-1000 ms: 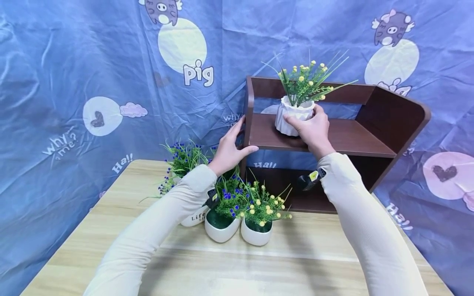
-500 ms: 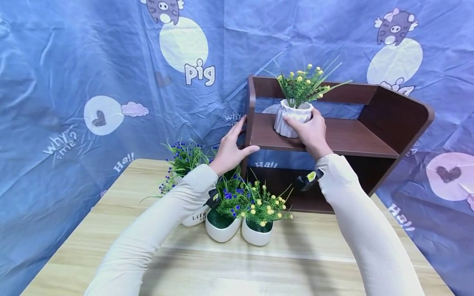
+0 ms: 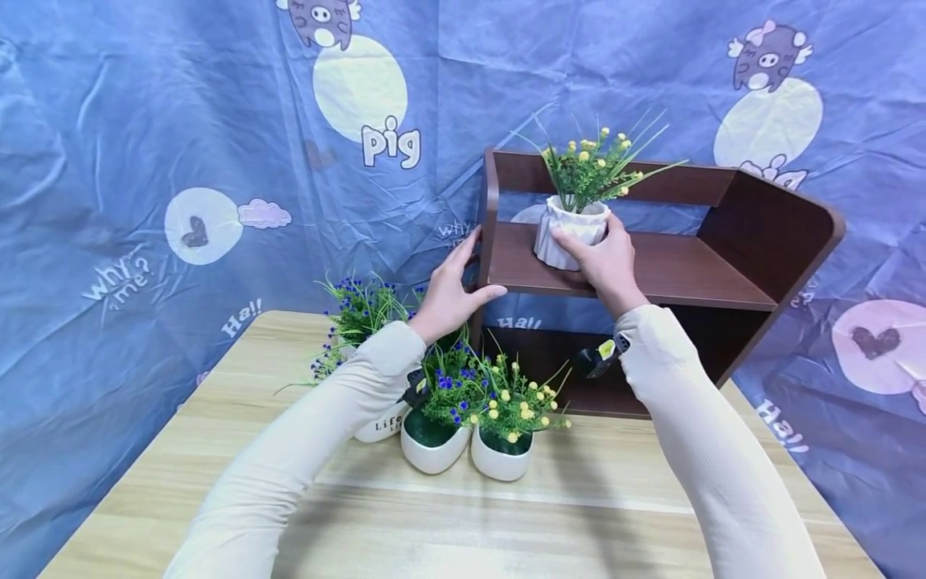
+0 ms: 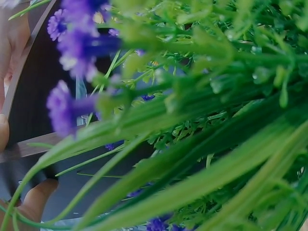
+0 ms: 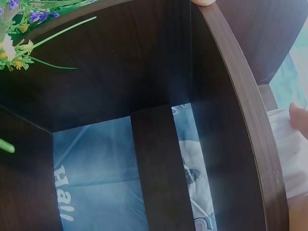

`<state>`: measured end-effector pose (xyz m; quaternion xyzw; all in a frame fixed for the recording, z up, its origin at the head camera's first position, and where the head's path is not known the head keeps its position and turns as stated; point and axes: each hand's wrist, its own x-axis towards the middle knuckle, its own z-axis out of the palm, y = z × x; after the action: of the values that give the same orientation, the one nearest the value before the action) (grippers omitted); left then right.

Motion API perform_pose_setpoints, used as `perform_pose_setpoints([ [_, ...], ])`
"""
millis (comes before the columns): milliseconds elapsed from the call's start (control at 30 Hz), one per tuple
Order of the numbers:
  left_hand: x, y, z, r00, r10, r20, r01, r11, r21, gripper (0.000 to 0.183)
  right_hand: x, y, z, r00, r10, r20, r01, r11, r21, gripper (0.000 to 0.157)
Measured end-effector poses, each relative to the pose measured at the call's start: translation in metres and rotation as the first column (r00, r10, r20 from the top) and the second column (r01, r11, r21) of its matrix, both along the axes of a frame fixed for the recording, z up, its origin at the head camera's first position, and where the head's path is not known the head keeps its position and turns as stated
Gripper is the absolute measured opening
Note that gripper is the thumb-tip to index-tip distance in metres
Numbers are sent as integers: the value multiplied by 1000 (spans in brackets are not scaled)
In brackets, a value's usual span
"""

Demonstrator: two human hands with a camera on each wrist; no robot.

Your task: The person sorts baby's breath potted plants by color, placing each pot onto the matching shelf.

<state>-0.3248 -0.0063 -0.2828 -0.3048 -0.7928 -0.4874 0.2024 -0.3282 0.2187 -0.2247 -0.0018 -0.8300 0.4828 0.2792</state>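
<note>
My right hand (image 3: 611, 261) grips a white ribbed flowerpot (image 3: 548, 240) with green grass and yellow flowers. The thumb lies on the pot's front, the fingers around its right side. The pot stands upright over the left part of the upper board of a dark brown two-tier shelf (image 3: 694, 269); its pale side also shows in the right wrist view (image 5: 284, 139). My left hand (image 3: 450, 296) rests on the shelf's left side panel, fingers stretched along the outer face and thumb reaching across the front edge. In the left wrist view, leaves and purple flowers hide much of that hand.
Below my left arm stand two white pots, one with blue flowers (image 3: 434, 450) and one with yellow flowers (image 3: 502, 462). A lettered white pot (image 3: 379, 426) and more blue-flowered plants (image 3: 362, 310) sit farther left on the wooden table (image 3: 405, 531). A blue printed cloth (image 3: 239, 121) hangs behind.
The right hand has brought the flowerpot slightly down and toward the front left of the upper board; during the last half second it has hardly moved. The left hand keeps its place.
</note>
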Motion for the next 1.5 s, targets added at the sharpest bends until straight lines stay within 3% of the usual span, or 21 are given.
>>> perform_pose_setpoints([
  [400,2,1,2,1000,9,4,-9,1000,-5,89,10,2,1,999,39,21,-39,999,8,78],
  [700,4,-1,4,1000,13,14,-13,1000,-16,88,32,7,1,991,79,110,-76,997,-25,105],
  [900,4,-1,4,1000,19,3,-19,1000,-23,88,48,12,-6,996,71,62,-71,997,6,100],
  [1167,4,0,3,1000,25,-3,-25,999,-31,88,73,17,-28,992,89,-93,-85,995,50,87],
  [1500,3,0,3,1000,19,-15,-19,1000,-25,89,124,5,-44,982,86,-166,-61,987,148,76],
])
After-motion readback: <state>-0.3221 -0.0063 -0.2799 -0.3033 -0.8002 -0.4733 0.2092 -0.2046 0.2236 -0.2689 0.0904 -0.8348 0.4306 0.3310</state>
